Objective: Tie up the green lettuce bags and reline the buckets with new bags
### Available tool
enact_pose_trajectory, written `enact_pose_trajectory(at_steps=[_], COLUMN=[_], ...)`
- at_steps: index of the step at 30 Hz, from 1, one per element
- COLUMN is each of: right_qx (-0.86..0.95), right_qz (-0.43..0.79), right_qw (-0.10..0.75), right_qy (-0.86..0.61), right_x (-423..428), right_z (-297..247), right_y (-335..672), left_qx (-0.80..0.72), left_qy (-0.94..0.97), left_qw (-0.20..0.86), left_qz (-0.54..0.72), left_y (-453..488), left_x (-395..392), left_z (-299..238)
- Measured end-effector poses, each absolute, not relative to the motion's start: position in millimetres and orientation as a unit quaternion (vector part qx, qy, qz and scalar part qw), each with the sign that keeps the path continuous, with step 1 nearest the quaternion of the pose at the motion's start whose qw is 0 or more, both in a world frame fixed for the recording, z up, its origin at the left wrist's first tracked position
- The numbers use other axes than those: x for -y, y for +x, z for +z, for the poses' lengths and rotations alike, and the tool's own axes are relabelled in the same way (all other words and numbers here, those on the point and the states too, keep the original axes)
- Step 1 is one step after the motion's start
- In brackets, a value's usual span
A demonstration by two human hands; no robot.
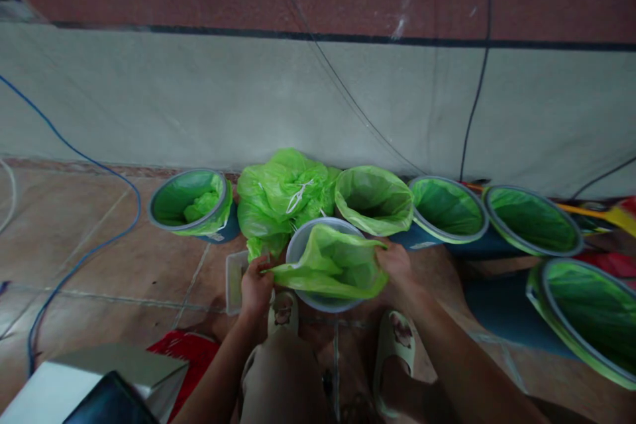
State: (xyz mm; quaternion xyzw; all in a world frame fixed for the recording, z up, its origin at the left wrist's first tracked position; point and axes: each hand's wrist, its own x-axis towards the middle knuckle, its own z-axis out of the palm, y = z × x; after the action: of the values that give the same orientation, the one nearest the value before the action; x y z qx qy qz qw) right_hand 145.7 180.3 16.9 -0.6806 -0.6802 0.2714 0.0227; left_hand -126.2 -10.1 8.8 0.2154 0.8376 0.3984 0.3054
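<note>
A grey bin (304, 243) stands on the tiled floor right in front of my feet. A bright green plastic bag (330, 266) is stretched across its mouth. My left hand (256, 286) is closed on the bag's left edge, pinching it by the bin's left rim. The bag's right edge is gripped by my right hand (396, 265) at the bin's right rim. Both hands pull the bag open between them. My knee and two sandalled feet show just below the bin.
Several bins lined with green bags (191, 202) (448, 209) (531, 220) (589, 315) stand along the wall, with a tied full green bag (283, 189) behind. A small clear tray (233, 281) lies left of the bin. A blue cable (94, 172) crosses the floor; a red item and white box are at bottom left.
</note>
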Motion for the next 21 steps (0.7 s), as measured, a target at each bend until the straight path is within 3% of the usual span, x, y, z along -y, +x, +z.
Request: enact_pose_trajectory(at_steps=[4, 7, 13, 21], right_qx=[0.676, 0.684, 0.781, 0.740], right_qz=[0.255, 0.251, 0.166, 0.180], right_qw=[-0.072, -0.105, -0.041, 0.019], right_qy=[-0.687, -0.677, -0.600, -0.648], right_x=[-174.1, -165.8, -168.5, -186.1], right_z=[22.9, 22.8, 22.0, 4.9], right_y=[163.6, 159.7, 130.8, 108.1], left_qx=[-0.826, -0.820, -0.844, -0.849], left_qy=[0.090, 0.125, 0.398, 0.480], left_qw=[0.411, 0.472, 0.304, 0.202], left_qz=[0.376, 0.297, 0.190, 0.092], left_y=[-127.5, -128.0, -132.0, -97.0], left_x=[28.4, 29.7, -16.8, -113.2], left_z=[-6.0, -9.9, 17.9, 29.4])
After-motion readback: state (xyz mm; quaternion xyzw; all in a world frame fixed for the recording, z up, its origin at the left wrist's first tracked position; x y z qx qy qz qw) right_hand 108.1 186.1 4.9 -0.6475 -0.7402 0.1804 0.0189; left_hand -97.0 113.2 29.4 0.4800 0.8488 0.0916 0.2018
